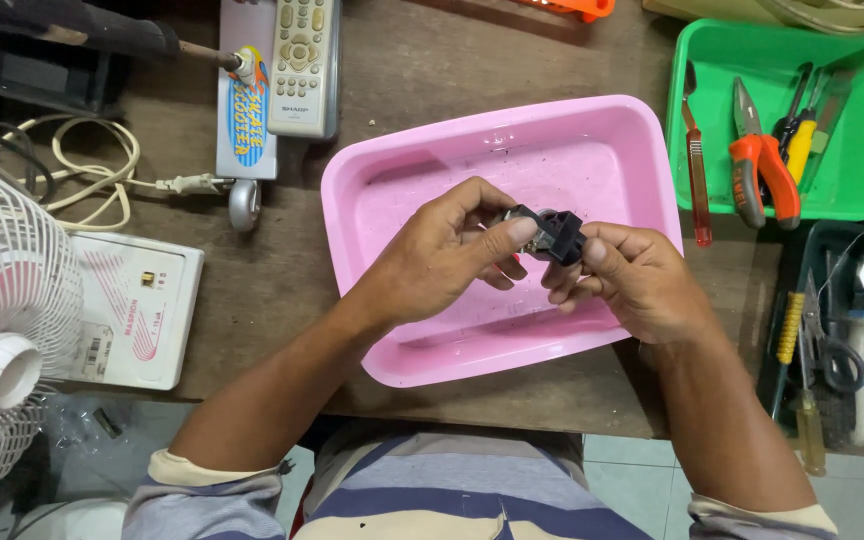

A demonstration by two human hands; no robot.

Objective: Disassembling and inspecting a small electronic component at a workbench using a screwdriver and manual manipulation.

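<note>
Both hands pinch 1 small black plastic part [550, 233] over the pink tub [592, 130]: left hand [442, 255] fingers on its left end, right hand [632, 280] fingers on its right. Risk: loose pinch, part drops into the tub below the fingers.

The scene was bright and evenly lit by soft, diffuse light from above, with colours strong and nothing washed out. Shadows were faint: a soft one lay under the hands inside the pink tray [612, 140], whose glossy floor carried a mild sheen, and the brown table [422, 70] showed a dull reflection near the top. Focus was sharp at the centre, while the white fan [2, 320] at the left edge looked stretched by wide-angle distortion and slightly soft.
</note>
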